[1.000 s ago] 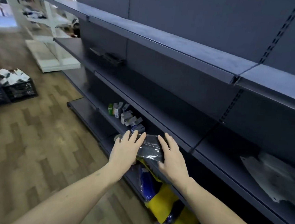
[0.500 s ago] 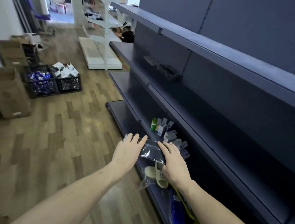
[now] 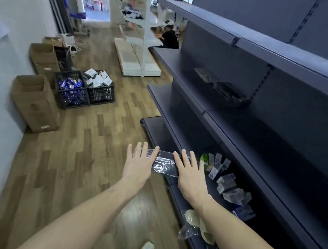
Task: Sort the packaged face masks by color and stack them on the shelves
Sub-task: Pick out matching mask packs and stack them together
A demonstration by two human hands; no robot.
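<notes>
The dark shelving unit (image 3: 268, 117) fills the right side of the view, its tiers running from near to far. On a middle tier, far and to the right, lie a few dark packets (image 3: 224, 90) that look like masks already put away (too dim to be sure). On the left, against the wall, stand cardboard boxes (image 3: 33, 101), and just right of them two black crates (image 3: 85, 89), one with blue cans, the other with white packs.

On a low shelf (image 3: 177, 139), right of the hands, sits a loose cluster of small boxes (image 3: 231, 187); nearer the camera a pale slipper (image 3: 200, 224) lies at the shelf edge.

Between the two hands, over the front edge of that low shelf, is the mask packet (image 3: 164, 164), dark inside clear glossy film. The left hand (image 3: 138, 165) has its fingers straight and spread along the packet's left end; the right hand (image 3: 189, 171) lies the same way on the right end. Neither hand curls round it: the packet seems carried between flat fingers and thumbs hidden beneath, though the underside cannot be seen.

The step in hand appears to be carrying one dark packet to its place. The next move calls for finding the pile of matching color, probably the dark packets farther along, lifting to that tier and laying the packet flat and square on top.
</notes>
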